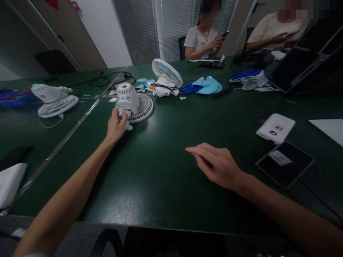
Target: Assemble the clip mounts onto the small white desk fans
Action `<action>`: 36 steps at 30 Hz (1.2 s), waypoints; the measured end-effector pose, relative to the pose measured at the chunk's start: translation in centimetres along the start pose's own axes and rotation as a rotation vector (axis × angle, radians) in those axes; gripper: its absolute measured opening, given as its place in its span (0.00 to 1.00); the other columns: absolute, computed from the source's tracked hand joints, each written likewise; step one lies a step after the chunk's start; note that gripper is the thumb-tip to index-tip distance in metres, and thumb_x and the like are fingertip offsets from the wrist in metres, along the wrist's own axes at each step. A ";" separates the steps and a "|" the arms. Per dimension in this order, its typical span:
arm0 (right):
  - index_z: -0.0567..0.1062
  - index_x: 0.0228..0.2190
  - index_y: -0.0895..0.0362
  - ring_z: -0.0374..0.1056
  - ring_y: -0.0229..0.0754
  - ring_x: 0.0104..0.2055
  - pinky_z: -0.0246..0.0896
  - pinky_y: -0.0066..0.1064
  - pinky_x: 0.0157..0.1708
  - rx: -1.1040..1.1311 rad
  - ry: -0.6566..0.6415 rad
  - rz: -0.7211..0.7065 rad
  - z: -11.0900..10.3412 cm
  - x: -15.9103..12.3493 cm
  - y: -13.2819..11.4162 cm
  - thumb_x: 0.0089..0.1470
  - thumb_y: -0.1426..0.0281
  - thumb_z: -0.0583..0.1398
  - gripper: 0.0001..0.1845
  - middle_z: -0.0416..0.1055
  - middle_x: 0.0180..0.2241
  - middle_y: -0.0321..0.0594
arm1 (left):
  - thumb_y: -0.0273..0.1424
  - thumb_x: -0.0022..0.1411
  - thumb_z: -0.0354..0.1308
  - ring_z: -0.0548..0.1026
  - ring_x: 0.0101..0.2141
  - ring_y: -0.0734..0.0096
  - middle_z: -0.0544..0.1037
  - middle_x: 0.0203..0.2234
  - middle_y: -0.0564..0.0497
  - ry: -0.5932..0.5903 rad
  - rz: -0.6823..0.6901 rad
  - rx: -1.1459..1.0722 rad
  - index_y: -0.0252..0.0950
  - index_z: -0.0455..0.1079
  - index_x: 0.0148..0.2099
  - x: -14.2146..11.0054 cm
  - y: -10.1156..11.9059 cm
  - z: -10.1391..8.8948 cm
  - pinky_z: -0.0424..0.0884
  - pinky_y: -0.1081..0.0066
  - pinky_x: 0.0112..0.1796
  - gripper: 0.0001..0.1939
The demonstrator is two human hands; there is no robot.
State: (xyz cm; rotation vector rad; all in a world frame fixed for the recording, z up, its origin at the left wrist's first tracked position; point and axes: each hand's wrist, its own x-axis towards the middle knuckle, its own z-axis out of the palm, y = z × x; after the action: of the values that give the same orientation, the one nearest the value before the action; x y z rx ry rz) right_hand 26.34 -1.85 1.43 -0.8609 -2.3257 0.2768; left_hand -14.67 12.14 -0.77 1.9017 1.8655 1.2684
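A small white fan (132, 101) lies face down on the dark green table (160, 171), its grille flat and its motor housing pointing up. My left hand (115, 126) reaches far out and is closed on the fan's base at the near side. My right hand (217, 164) hovers low over the table nearer to me, fingers stretched out toward the left and holding nothing.
Another fan (53, 98) lies at the left and a third fan (166, 76) behind, with blue fan blades (207, 85) beside it. A white power bank (275, 127) and a phone (284, 163) lie at the right. Two people sit at the far side.
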 end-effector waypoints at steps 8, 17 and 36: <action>0.70 0.58 0.54 0.74 0.37 0.43 0.69 0.30 0.37 -0.084 -0.039 0.031 0.2 0.2 -0.1 0.68 0.74 0.54 0.20 0.74 0.50 0.41 | 0.38 0.72 0.55 0.72 0.31 0.69 0.72 0.34 0.49 -0.309 0.128 -0.235 0.37 0.63 0.45 -6.1 8.3 4.6 0.69 0.71 0.30 0.10; 0.70 0.58 0.58 0.75 0.44 0.50 0.72 0.35 0.39 -0.234 -0.135 -0.119 0.7 0.1 -0.9 0.69 0.71 0.54 0.18 0.74 0.55 0.44 | 0.35 0.75 0.52 0.71 0.35 0.69 0.73 0.36 0.49 -0.614 0.264 -0.312 0.36 0.63 0.48 -13.0 15.2 4.7 0.69 0.69 0.36 0.08; 0.70 0.56 0.57 0.73 0.43 0.44 0.60 0.30 0.26 -0.348 -0.295 -0.174 1.4 -0.1 -2.2 0.66 0.71 0.58 0.18 0.76 0.49 0.43 | 0.48 0.74 0.48 0.75 0.27 0.65 0.76 0.31 0.45 -0.647 0.550 0.227 0.34 0.72 0.39 -11.4 14.3 3.9 0.67 0.68 0.28 0.24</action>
State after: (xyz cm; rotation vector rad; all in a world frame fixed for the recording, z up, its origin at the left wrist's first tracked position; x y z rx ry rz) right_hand 24.39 -3.59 1.14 -0.8147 -2.7585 -0.0870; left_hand 0.12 0.91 1.44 2.6401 1.2301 0.4220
